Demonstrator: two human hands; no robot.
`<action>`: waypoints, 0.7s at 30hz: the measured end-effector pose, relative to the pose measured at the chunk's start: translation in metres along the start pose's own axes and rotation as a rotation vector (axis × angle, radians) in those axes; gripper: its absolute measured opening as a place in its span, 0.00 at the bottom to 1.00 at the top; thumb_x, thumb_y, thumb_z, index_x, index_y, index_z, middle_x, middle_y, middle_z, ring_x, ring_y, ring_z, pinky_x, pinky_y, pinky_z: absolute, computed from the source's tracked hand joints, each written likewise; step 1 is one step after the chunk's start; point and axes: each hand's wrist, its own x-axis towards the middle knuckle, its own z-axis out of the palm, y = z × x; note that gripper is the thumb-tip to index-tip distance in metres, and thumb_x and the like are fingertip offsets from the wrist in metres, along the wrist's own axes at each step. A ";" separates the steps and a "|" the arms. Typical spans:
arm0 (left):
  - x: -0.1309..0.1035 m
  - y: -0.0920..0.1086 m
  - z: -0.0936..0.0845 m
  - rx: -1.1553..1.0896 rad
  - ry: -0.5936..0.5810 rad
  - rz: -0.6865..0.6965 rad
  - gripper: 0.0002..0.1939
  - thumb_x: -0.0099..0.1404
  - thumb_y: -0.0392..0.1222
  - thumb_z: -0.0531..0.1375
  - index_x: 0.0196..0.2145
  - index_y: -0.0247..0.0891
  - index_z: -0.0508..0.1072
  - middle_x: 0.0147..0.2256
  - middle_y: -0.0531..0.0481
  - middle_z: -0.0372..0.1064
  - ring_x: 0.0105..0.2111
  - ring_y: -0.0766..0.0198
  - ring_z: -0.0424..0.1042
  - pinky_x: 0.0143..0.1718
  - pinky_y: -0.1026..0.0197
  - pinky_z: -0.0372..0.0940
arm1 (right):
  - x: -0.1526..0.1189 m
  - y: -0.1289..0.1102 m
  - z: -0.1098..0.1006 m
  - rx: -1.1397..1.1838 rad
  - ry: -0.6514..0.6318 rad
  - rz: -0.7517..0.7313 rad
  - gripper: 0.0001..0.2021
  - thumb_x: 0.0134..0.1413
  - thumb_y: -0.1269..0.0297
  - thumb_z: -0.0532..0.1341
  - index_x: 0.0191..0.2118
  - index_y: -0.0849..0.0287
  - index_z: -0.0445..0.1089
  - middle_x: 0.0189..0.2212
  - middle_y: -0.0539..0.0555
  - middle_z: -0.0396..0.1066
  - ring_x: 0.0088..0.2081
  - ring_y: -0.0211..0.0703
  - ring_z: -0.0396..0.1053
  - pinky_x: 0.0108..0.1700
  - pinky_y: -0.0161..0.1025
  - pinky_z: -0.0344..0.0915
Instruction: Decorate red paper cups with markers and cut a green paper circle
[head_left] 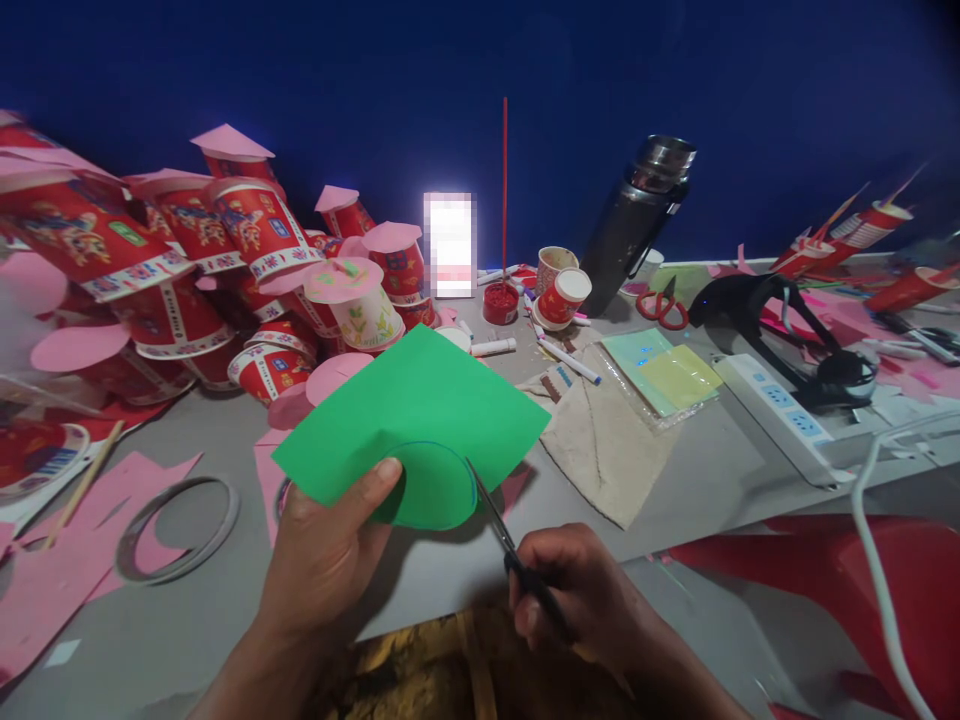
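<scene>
A sheet of green paper (420, 400) is held above the table by my left hand (330, 540), thumb on top and the other fingers underneath. A round outline is drawn on it, and the paper's near edge follows part of that curve. My right hand (559, 590) is closed around the dark handles of a pair of scissors (499, 525). The blades meet the paper at the right side of the drawn curve. Whether the blades are apart is hard to make out.
Red paper cups (262, 225) with pink paper tops crowd the left. A tape ring (176, 530) lies on pink paper scraps (67, 570). Behind are a dark thermos (634, 230), a red-handled pair of scissors (661, 306) and markers (568, 360). A power strip (780, 415) sits right.
</scene>
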 end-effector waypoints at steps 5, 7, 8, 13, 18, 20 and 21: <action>0.000 0.002 -0.001 0.073 -0.066 0.003 0.30 0.52 0.49 0.79 0.51 0.40 0.83 0.45 0.44 0.86 0.44 0.44 0.86 0.39 0.57 0.83 | -0.001 0.000 -0.001 -0.009 -0.023 -0.021 0.08 0.45 0.65 0.69 0.22 0.59 0.72 0.16 0.44 0.65 0.18 0.30 0.61 0.22 0.29 0.59; 0.000 0.001 -0.003 0.089 -0.049 -0.005 0.28 0.51 0.48 0.81 0.49 0.40 0.84 0.44 0.44 0.87 0.45 0.43 0.86 0.41 0.57 0.83 | -0.001 -0.001 -0.001 -0.006 -0.027 -0.030 0.08 0.46 0.65 0.70 0.22 0.58 0.72 0.16 0.43 0.65 0.18 0.30 0.60 0.23 0.29 0.60; 0.000 0.000 -0.004 0.088 -0.047 -0.006 0.28 0.50 0.47 0.81 0.48 0.40 0.84 0.44 0.44 0.87 0.45 0.43 0.86 0.41 0.57 0.82 | -0.001 -0.001 -0.001 0.000 -0.027 -0.036 0.08 0.46 0.66 0.70 0.22 0.58 0.72 0.16 0.43 0.65 0.18 0.30 0.60 0.23 0.29 0.61; 0.002 0.001 -0.006 0.035 -0.106 -0.013 0.32 0.52 0.48 0.80 0.53 0.39 0.82 0.45 0.43 0.86 0.41 0.47 0.86 0.38 0.56 0.83 | -0.001 -0.003 -0.001 0.003 -0.020 -0.011 0.07 0.44 0.68 0.70 0.22 0.59 0.71 0.16 0.44 0.66 0.18 0.30 0.60 0.23 0.28 0.60; 0.002 0.007 -0.004 0.046 -0.061 -0.019 0.29 0.49 0.46 0.81 0.48 0.39 0.83 0.44 0.43 0.87 0.39 0.48 0.86 0.38 0.59 0.83 | 0.000 -0.002 -0.003 -0.013 -0.026 -0.017 0.08 0.45 0.67 0.71 0.22 0.60 0.73 0.16 0.44 0.68 0.18 0.30 0.61 0.22 0.27 0.58; 0.002 0.009 -0.002 0.020 -0.063 -0.058 0.30 0.48 0.45 0.81 0.49 0.41 0.83 0.43 0.44 0.87 0.38 0.46 0.86 0.35 0.57 0.83 | 0.000 -0.001 -0.003 -0.009 -0.033 -0.028 0.08 0.45 0.68 0.71 0.22 0.60 0.73 0.16 0.44 0.68 0.18 0.30 0.62 0.22 0.27 0.59; 0.001 0.010 -0.001 0.004 -0.066 -0.074 0.30 0.49 0.46 0.81 0.49 0.42 0.83 0.43 0.45 0.87 0.38 0.46 0.86 0.34 0.56 0.84 | 0.000 -0.001 -0.002 0.001 -0.036 -0.030 0.07 0.44 0.68 0.71 0.22 0.60 0.73 0.16 0.44 0.68 0.18 0.30 0.61 0.22 0.27 0.59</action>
